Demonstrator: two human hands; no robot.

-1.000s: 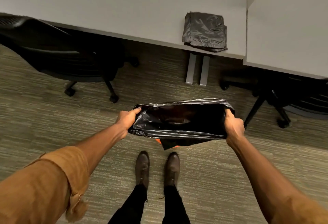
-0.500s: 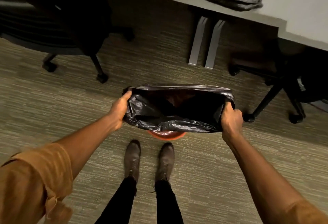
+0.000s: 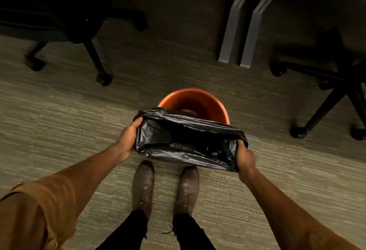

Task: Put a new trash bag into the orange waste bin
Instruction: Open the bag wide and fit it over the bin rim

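A striped grey-green carpet (image 3: 59,123) covers the whole floor, dim toward the far edge. Two black office chairs on castors stand on it, one chair (image 3: 65,22) at the far left, the other chair (image 3: 332,83) at the right edge. Between them, two grey desk legs (image 3: 239,32) slant down to the carpet side by side. The orange waste bin (image 3: 195,99) stands on the carpet just beyond a pair of brown shoes (image 3: 143,186). The black trash bag (image 3: 188,143) is stretched open above the bin's near rim, covering it. The left hand (image 3: 128,138) is closed on the bag's left edge, the right hand (image 3: 244,156) on its right edge.
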